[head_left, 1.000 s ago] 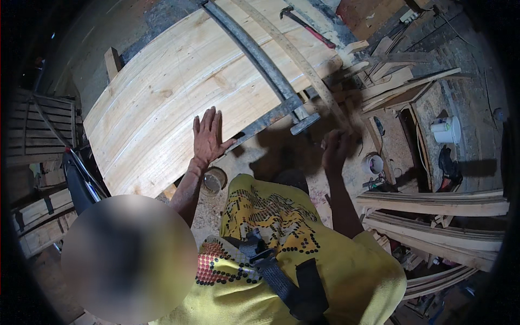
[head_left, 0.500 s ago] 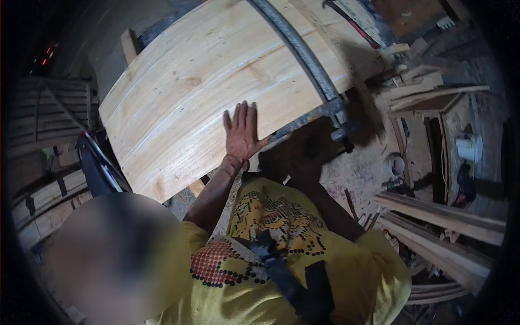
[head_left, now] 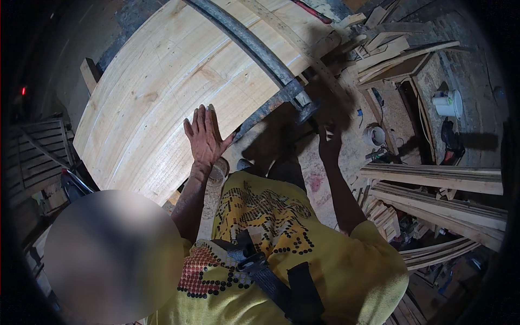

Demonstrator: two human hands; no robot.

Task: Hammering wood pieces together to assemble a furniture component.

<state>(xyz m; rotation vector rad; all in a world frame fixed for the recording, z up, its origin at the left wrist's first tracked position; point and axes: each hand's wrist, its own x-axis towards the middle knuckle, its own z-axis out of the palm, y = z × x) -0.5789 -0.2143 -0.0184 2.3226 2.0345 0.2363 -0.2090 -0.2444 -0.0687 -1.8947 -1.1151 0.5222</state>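
A broad pale wooden panel (head_left: 146,97), made of boards joined edge to edge, lies in front of me. My left hand (head_left: 206,138) rests flat on it near the close edge, fingers spread. Across the panel runs a long metal bar clamp (head_left: 244,46), its screw end (head_left: 307,111) sticking out past the near edge. My right hand (head_left: 329,145) hangs in shadow just right of that screw end, apart from it. Its fingers look loosely bent and parted, with nothing visible in them.
A wooden strip (head_left: 279,27) lies over the panel beside the clamp. A red-handled tool (head_left: 312,12) is at the far edge. To the right are stacked boards (head_left: 433,179), a white bucket (head_left: 447,103), a small round container (head_left: 375,135) and an open wooden box frame (head_left: 398,116).
My right hand has come out from the dark area below the clamp, moving right and up. The view has shifted, so panel and clamp sit further left; my left hand stays flat on the panel.
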